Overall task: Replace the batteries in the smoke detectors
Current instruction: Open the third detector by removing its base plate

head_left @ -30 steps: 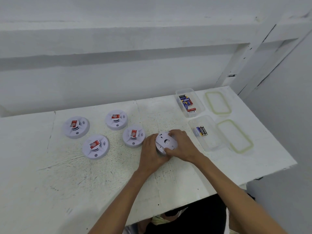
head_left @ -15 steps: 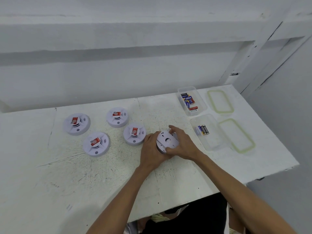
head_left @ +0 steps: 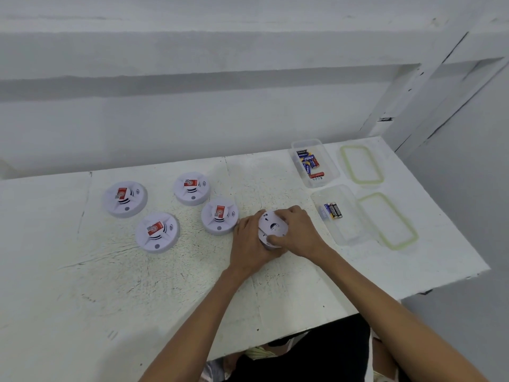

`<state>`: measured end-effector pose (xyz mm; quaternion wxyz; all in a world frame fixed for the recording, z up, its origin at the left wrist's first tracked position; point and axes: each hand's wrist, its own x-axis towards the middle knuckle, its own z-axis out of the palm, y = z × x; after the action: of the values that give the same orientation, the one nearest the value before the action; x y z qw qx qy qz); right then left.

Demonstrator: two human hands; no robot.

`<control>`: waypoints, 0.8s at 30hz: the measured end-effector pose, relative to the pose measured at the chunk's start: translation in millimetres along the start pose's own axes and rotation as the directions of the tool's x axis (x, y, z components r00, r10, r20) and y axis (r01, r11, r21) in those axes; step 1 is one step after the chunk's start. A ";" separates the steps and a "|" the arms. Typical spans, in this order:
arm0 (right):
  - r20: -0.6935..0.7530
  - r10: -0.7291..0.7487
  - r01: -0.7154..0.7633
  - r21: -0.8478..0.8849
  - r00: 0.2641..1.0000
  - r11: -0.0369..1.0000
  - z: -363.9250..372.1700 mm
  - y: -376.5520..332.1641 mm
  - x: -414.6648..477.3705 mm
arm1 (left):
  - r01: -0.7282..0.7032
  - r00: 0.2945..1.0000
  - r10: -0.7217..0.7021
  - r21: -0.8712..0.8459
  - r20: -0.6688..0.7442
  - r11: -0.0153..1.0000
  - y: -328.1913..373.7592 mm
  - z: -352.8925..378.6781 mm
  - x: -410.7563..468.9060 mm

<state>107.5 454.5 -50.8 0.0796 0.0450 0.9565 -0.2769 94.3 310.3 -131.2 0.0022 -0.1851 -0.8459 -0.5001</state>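
Observation:
Both hands hold one white smoke detector (head_left: 271,226), turned back side up and tilted, just above the table. My left hand (head_left: 249,242) grips its left and lower edge. My right hand (head_left: 298,231) curls over its right side, thumb on the near rim. Several other white detectors with red labels lie face up to the left, the nearest (head_left: 219,219) close beside my left hand, others further off (head_left: 191,188) (head_left: 157,232) (head_left: 125,199). A clear tub (head_left: 315,162) at the back right holds several batteries. A nearer clear tub (head_left: 344,216) holds a few batteries (head_left: 332,210).
Two clear lids with green seals (head_left: 361,164) (head_left: 389,220) lie right of the tubs. The white table (head_left: 137,285) ends at a right edge just past the lids and at a front edge near my body. A white wall stands behind.
The detector's back has tipped up slightly between my hands, and my right thumb has shifted along its near rim. The camera view has drifted a little.

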 end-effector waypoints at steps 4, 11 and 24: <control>0.041 -0.024 0.024 0.002 0.999 1.000 -6.7 2.4 3.0 | 0.016 1.000 -0.016 -0.028 0.000 0.999 0.4 0.3 0.6; 0.066 -0.079 0.076 0.040 0.995 0.996 -3.1 3.3 0.3 | 0.103 0.992 -0.105 0.024 0.065 0.994 -9.2 -1.3 2.2; 0.092 -0.022 0.038 -0.168 0.996 0.985 -7.8 -15.8 -8.8 | -0.033 0.998 0.032 0.004 0.059 0.999 13.8 -17.3 -2.2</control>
<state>113.1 445.0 -34.5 0.1218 0.0111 0.9726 -0.1977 97.5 300.9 -111.4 -0.0142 -0.2136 -0.8436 -0.4924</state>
